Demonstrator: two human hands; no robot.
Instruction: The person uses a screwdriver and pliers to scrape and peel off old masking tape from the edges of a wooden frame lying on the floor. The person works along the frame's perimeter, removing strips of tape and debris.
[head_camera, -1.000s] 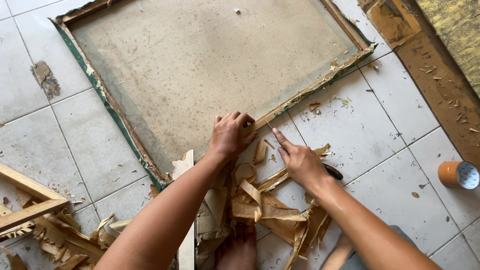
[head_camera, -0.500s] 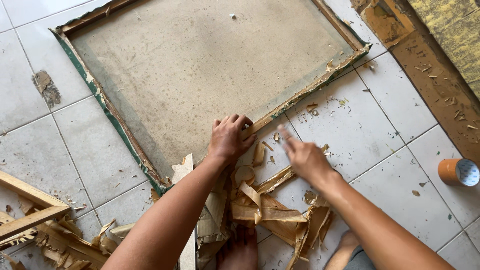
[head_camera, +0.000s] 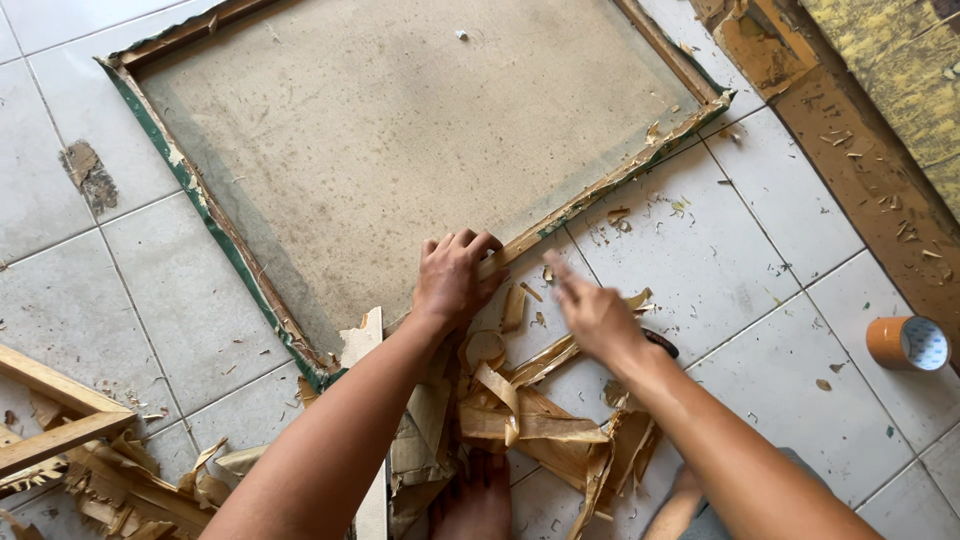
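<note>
A large stretched canvas (head_camera: 400, 130) lies face down on the tiled floor, its wooden frame (head_camera: 610, 185) edged in green. My left hand (head_camera: 455, 275) grips the near edge of that frame, fingers curled over the wood. My right hand (head_camera: 590, 310) hovers just right of it, above the floor by the frame edge, blurred, fingers loosely extended, and nothing shows in it. Below both hands lies a heap of torn brown paper tape strips (head_camera: 520, 415). A dark tool handle (head_camera: 660, 343) peeks out behind my right wrist.
A roll of brown tape (head_camera: 908, 343) sits on the tiles at the right. Wooden bars (head_camera: 50, 410) and more paper scraps lie at the lower left. A brown, debris-strewn strip (head_camera: 860, 180) runs along the upper right. My bare foot (head_camera: 475, 500) rests under the scrap heap.
My right hand has shifted slightly right and down along the frame's edge and is now blurred. The left hand keeps its grip on the frame. The view has tilted a little.
</note>
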